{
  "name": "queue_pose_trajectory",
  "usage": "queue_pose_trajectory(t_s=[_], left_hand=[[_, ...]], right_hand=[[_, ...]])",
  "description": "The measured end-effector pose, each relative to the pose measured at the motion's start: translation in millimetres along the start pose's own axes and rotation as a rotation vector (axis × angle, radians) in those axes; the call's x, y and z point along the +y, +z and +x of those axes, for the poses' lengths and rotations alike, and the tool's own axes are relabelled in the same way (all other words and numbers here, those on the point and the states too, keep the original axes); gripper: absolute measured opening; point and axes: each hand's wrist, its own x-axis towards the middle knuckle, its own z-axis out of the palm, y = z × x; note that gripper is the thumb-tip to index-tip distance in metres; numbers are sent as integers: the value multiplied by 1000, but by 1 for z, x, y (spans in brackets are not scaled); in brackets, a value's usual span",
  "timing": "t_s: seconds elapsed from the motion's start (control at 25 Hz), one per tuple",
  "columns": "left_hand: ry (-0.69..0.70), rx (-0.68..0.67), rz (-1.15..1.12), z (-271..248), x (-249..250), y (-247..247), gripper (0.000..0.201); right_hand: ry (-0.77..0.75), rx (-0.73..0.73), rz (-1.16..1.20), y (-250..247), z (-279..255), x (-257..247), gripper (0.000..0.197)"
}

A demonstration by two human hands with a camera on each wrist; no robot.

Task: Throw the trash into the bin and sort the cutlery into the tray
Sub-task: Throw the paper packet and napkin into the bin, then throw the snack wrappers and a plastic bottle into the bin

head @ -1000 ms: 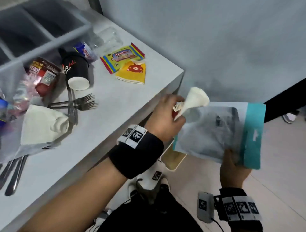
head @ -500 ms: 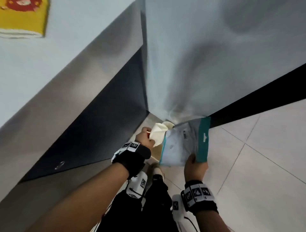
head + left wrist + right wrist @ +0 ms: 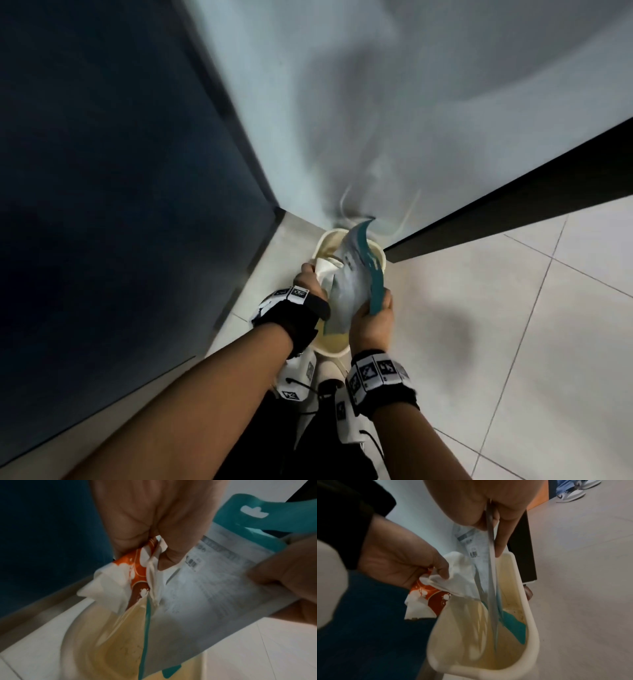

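Note:
A cream bin (image 3: 379,254) stands on the floor in the corner between cabinet and wall. My left hand (image 3: 312,274) hangs over its near left rim and grips a crumpled white tissue (image 3: 458,580) together with an orange printed wrapper (image 3: 139,566). My right hand (image 3: 371,317) pinches a flat grey package with a teal header (image 3: 352,284). The package is bent, and its lower end reaches down inside the bin (image 3: 534,628). In the right wrist view the package (image 3: 489,563) shows edge on, with its teal part against the bin's inner wall.
A dark blue cabinet side (image 3: 120,171) rises on the left, a pale wall (image 3: 411,102) behind, with a black baseboard (image 3: 513,205). Light floor tiles (image 3: 513,342) spread to the right. Another person's shoes (image 3: 570,493) stand farther off.
My view has dropped from the table to the floor. Both hands have gone down with their trash to the bin, and the package has turned from flat to bent, with its end inside.

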Motion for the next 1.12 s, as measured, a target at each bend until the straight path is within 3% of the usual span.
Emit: queue_pose_trajectory(t_s=[0.16, 0.24, 0.32, 0.52, 0.64, 0.76, 0.92, 1.12], left_hand=[[39, -130, 76, 20, 1, 12, 76], [52, -144, 129, 10, 2, 3, 70], [76, -106, 78, -16, 10, -16, 58], [160, -125, -21, -128, 54, -90, 23], [214, -109, -38, -217, 96, -153, 34], [275, 24, -64, -302, 120, -222, 34], [380, 198, -177, -406, 115, -319, 27], [393, 638, -351, -477, 77, -445, 25]], right_hand=[[40, -329, -325, 14, 22, 19, 54], [64, -394, -422, 2, 22, 15, 61], [27, -376, -437, -20, 11, 0, 53], [-165, -384, -426, -89, -47, -101, 34], [-263, -454, -430, -132, -92, -184, 29], [-438, -487, -465, -175, -139, -270, 29], [-673, -472, -313, -212, -212, -371, 28], [-959, -576, -231, -196, -285, -481, 25]])
